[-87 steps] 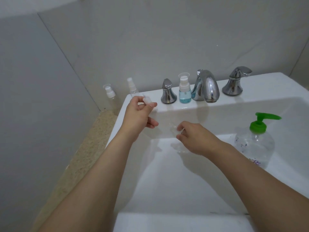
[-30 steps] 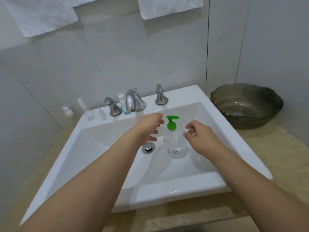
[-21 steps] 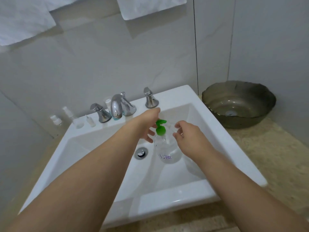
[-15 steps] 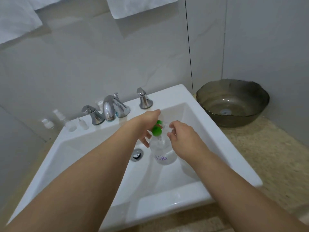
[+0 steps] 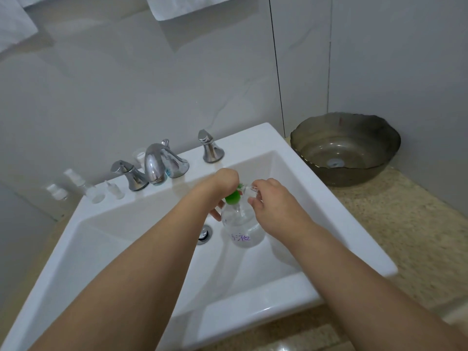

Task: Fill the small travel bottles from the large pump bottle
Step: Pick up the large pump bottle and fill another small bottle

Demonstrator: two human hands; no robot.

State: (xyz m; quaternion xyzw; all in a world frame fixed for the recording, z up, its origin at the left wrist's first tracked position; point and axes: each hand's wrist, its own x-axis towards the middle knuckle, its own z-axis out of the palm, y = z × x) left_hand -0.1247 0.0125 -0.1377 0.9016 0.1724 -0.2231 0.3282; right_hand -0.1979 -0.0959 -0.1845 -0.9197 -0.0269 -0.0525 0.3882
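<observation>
head cam | above sink (image 5: 329, 198) | facing forward-down | close

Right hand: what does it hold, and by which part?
The right hand pinches a small clear travel bottle near its top, beside the green pump.

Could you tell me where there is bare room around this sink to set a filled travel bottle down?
Free: the speckled counter between the sink rim and the dark bowl, and the rim's right edge. Crowded: the back ledge left of the faucet, lined with small bottles, and the basin around the pump bottle.
</observation>
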